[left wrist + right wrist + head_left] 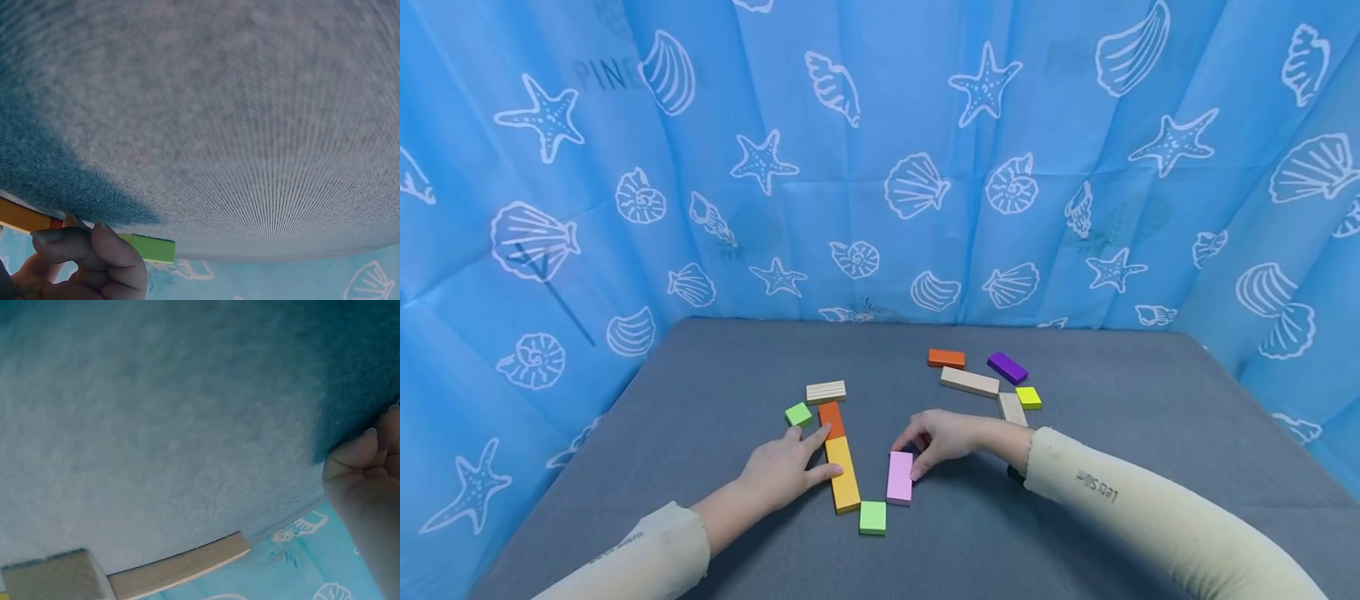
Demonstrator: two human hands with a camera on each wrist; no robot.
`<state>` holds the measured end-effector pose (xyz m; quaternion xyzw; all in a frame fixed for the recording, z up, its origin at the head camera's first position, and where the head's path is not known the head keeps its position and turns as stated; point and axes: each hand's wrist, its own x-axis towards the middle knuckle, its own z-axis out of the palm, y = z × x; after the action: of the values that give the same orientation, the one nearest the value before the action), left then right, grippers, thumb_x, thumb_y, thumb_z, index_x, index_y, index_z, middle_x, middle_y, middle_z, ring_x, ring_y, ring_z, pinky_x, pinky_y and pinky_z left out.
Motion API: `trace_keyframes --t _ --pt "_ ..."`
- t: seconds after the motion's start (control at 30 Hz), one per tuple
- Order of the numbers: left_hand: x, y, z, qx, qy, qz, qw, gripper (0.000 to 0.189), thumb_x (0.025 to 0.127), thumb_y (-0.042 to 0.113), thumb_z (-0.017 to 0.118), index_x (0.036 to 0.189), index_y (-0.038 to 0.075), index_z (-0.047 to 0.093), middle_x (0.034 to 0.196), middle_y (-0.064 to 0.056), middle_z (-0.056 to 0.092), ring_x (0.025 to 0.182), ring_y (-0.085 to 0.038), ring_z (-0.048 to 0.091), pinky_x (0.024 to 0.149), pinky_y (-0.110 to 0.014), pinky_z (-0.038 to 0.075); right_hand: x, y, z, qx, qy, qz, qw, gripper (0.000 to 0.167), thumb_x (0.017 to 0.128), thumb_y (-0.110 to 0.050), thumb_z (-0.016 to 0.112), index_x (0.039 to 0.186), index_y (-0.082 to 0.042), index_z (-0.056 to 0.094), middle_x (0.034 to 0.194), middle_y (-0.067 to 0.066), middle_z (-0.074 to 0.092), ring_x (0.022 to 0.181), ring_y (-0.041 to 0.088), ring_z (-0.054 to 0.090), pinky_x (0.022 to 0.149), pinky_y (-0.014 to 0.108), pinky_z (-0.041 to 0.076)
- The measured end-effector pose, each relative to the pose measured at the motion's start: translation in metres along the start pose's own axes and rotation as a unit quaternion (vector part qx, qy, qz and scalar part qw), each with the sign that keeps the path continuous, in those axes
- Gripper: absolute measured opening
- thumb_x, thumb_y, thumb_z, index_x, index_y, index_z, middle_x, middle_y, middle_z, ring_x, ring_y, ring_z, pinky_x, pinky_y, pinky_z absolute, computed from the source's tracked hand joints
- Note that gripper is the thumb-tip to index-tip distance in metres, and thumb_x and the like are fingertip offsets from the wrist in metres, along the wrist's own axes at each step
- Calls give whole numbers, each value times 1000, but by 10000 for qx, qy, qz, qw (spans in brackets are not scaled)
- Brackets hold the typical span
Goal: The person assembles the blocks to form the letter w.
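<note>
My left hand (781,468) lies along a short row of blocks. Its index finger touches the orange-red block (831,419) and its thumb touches the long yellow-orange block (844,483). With thumb and fingertips at its far end, my right hand (946,435) pinches a pink block (899,479) lying on the table. A light green block (872,518) sits near the row's close end, just left of the pink one. Another green block (798,414) and a striped wooden block (826,392) are beyond the left fingers. The right wrist view does not show the pink block.
Toward the far right of the grey table (737,358) lie an orange block (946,358), a purple block (1007,367), a yellow block (1028,397) and two plain wooden blocks, one long (970,382), one nearer (1012,408). A blue shell-patterned curtain (880,225) hangs behind.
</note>
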<state>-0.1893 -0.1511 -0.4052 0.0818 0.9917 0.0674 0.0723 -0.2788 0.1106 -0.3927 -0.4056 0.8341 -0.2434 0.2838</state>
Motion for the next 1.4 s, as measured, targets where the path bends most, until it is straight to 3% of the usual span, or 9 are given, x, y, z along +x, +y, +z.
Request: trace_keyframes --t 0.67,0.93,1.4 --pt "0 0 0 18 -20 -1 10000 75 85 65 59 145 19 49 120 -21 56 83 -28 59 76 -48 52 -3 -1 5 86 174 45 9998 34 85 -23 77 117 -13 71 84 -3 53 80 11 48 67 25 37" --pt "0 0 0 37 -26 -7 10000 75 86 65 58 145 20 49 122 -21 56 84 -29 60 76 -48 52 -6 -1 6 120 270 2 9996 25 86 -21 76 110 -14 72 82 -4 52 78 12 49 65 25 38" --pt "0 -1 0 -24 -39 19 10000 75 86 64 58 145 20 48 123 -22 55 83 -28 60 75 -48 52 -8 -2 3 210 125 -21 9997 26 87 -20 75 111 -13 71 84 -3 53 79 12 49 67 25 38"
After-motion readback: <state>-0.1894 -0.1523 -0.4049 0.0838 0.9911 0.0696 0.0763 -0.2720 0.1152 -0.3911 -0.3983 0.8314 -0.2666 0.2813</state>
